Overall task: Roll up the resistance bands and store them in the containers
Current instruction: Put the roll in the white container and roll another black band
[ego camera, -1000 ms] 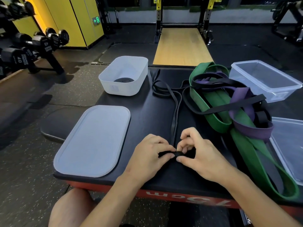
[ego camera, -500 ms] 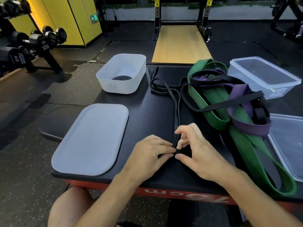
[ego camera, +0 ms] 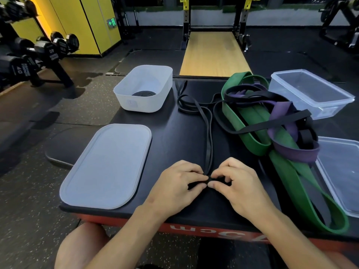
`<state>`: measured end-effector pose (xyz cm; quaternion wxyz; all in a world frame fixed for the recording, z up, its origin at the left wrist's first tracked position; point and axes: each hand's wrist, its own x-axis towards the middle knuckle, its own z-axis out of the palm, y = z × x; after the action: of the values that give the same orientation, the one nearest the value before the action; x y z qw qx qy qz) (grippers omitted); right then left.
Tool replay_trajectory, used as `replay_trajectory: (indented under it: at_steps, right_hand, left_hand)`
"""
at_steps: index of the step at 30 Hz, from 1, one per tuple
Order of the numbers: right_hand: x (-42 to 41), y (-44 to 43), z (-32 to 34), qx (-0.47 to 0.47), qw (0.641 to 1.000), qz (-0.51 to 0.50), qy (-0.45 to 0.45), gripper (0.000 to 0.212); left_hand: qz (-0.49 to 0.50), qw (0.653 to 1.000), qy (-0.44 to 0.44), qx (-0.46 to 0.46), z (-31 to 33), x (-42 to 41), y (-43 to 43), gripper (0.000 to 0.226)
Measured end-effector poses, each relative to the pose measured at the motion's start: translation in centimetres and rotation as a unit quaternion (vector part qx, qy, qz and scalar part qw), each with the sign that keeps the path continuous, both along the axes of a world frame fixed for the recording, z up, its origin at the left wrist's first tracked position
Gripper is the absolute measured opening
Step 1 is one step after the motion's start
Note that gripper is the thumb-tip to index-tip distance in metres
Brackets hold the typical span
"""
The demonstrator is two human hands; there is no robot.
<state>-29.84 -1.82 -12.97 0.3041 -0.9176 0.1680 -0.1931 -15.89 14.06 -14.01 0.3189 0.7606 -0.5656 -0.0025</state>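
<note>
while the left hand [ego camera: 174, 188] and right hand [ego camera: 240, 189] pinch its near end, the thin black band [ego camera: 209, 144] lies stretched along the counter [ego camera: 174, 136].
fingers of both curl on that end near the front edge; a coiled band [ego camera: 144, 93] sits in the white container [ego camera: 136, 103].

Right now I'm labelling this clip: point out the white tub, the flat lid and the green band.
white tub [ego camera: 143, 105]: head view, on its front wall.
flat lid [ego camera: 106, 166]: head view, middle of its top.
green band [ego camera: 299, 191]: head view, on the wide lower stretch.

Dark speckled floor [ego camera: 29, 191]; yellow wall [ego camera: 77, 22] back left, dumbbell rack [ego camera: 38, 53] before it; wooden platform [ego camera: 213, 55] under squat rack [ego camera: 186, 22] ahead.
</note>
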Motion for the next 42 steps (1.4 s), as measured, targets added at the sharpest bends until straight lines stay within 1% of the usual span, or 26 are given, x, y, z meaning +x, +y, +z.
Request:
replay_trajectory:
  at_steps: [5,8,10,13,16,18,20,22,24,26,30,35,38,40,42]
  right_hand:
    - [0.2,-1.3,0.3,-0.018,0.997,0.069,0.021,0.022]
    - [0.7,-1.3,0.3,-0.015,0.996,0.083,0.023,0.029]
    - [1.0,-1.0,0.1,0.003,0.996,0.082,0.027,0.034]
    - [1.0,-1.1,0.7,0.035,0.993,0.089,0.069,0.041]
    - [1.4,-1.4,1.2,0.017,0.988,0.101,0.119,0.054]
    - [1.7,-1.2,1.1,0.026,0.992,0.085,0.091,0.05]
    - [1.8,-1.0,0.7,0.031,0.996,0.072,0.048,0.039]
    - [1.7,-1.1,0.6,0.024,0.996,0.072,0.04,0.031]
    - [1.6,-1.1,0.6,0.022,0.995,0.084,0.038,0.028]
    - [1.5,-1.1,0.7,0.024,0.995,0.096,0.033,0.031]
    - [1.4,-1.2,1.1,0.082,0.991,0.093,0.049,0.051]
    - [1.2,-1.3,1.1,0.099,0.989,0.09,0.058,0.053]
    - [1.2,-1.2,0.8,0.112,0.989,0.08,0.05,0.059]
    - [1.1,-1.1,0.5,0.094,0.992,0.075,0.038,0.063]
    - [1.1,-0.9,0.4,0.056,0.996,0.071,0.029,0.057]
  left_hand:
    - [-0.001,1.0,0.03,0.008,0.3,0.5,0.2,0.02]
    - [0.014,0.999,0.042,0.007,0.3,0.2,0.0,0.018]
    - [0.02,0.999,0.047,0.005,0.1,0.0,-0.2,0.018]
    - [0.03,0.998,0.055,0.008,0.0,0.1,-0.1,0.02]
    - [0.028,0.999,0.045,0.004,0.1,0.1,0.2,0.023]
    - [0.026,0.999,0.024,-0.006,0.1,0.0,0.3,0.024]
    - [0.029,0.999,0.015,-0.013,0.2,0.0,0.2,0.021]
    - [0.033,0.999,0.022,-0.016,0.3,0.0,0.1,0.016]
    - [0.044,0.999,0.023,-0.014,0.3,0.1,0.0,0.013]
    - [0.06,0.997,0.036,-0.015,0.2,0.3,0.0,0.011]
    - [0.076,0.995,0.064,-0.026,0.3,0.5,-0.1,0.009]
    - [0.07,0.992,0.107,-0.019,0.5,1.0,0.0,0.009]
    - [0.07,0.992,0.106,-0.014,0.3,1.0,0.0,0.01]
    - [0.074,0.993,0.095,-0.012,0.2,0.8,-0.1,0.01]
    - [0.076,0.993,0.088,-0.014,0.2,0.7,-0.1,0.01]
